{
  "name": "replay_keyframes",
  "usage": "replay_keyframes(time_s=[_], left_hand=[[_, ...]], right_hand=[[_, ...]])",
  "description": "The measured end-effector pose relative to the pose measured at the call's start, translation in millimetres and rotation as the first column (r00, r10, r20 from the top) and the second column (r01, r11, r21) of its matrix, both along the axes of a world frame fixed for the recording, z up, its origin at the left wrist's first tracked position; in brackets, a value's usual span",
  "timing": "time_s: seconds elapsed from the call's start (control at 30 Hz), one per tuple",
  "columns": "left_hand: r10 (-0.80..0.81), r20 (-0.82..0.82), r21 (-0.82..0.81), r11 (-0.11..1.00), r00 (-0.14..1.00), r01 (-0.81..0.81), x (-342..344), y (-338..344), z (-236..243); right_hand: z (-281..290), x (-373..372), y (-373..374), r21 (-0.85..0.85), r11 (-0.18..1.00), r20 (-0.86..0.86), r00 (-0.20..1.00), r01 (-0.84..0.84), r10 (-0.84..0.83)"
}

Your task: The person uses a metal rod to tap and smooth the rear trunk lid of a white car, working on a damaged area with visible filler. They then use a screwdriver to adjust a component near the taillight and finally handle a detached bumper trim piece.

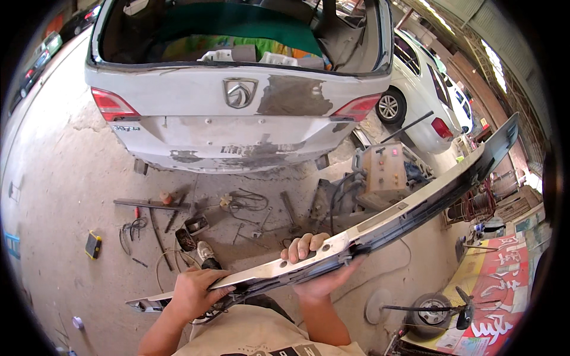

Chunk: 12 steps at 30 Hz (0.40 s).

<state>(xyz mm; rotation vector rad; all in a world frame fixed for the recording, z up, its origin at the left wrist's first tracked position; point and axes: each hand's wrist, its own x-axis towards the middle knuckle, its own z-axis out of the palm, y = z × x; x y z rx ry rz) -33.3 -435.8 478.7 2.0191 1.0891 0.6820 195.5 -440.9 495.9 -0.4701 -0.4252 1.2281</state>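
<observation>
A long car trim strip, pale along its upper edge and black on its ribbed underside, slants across in front of me from lower left to upper right. Near its lower left end, my left hand is closed around it with the thumb on the edge. My right hand grips it near the middle, fingers curled over the pale edge and palm beneath. Beyond the strip stands the rear of a white car, its tailgate paint bare and grey in patches. The strip is apart from the car.
A box-shaped machine with cables stands right of the car. Wrenches, bars, cords and a small tray lie on the floor; a yellow-black device is at left. Another white car, a wheel and a red-yellow board are at right.
</observation>
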Motion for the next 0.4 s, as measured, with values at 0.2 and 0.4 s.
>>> replay_keyframes(time_s=[0.2,0.4], left_hand=[[0.005,-0.021,0.060,0.998,1.000,-0.004,1.0,-6.9,1.0],[-0.047,-0.060,-0.022,0.999,0.997,0.046,-9.9,-5.2,-7.7]], right_hand=[[1.2,2.0,-9.0,0.000,1.000,0.129,0.991,0.025,-0.025],[3.3,-7.6,-17.0,-0.031,0.998,0.081,0.995,0.056,-0.054]])
